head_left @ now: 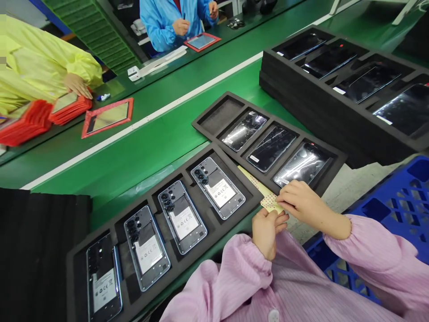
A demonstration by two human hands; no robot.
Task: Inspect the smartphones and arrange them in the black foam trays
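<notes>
My left hand (266, 230) and my right hand (300, 203) meet over a pale yellow strip of small labels (259, 188) at the near edge of the table; both pinch its near end with fingers closed. The strip lies between two black foam trays. The nearer tray (214, 230) holds several open-backed phones (217, 187) showing batteries and cameras. The tray behind it (335, 172) holds three phones lying screen up (271, 147) and one vacant slot (223, 114). Both my sleeves are pink.
A stack of black foam trays (301, 96) with several dark phones stands at the right rear. A blue plastic crate (398, 197) sits at my right. Across the green belt (140, 147), a person in yellow handles red frames (107, 117); another in blue works on a red-framed panel (202, 41).
</notes>
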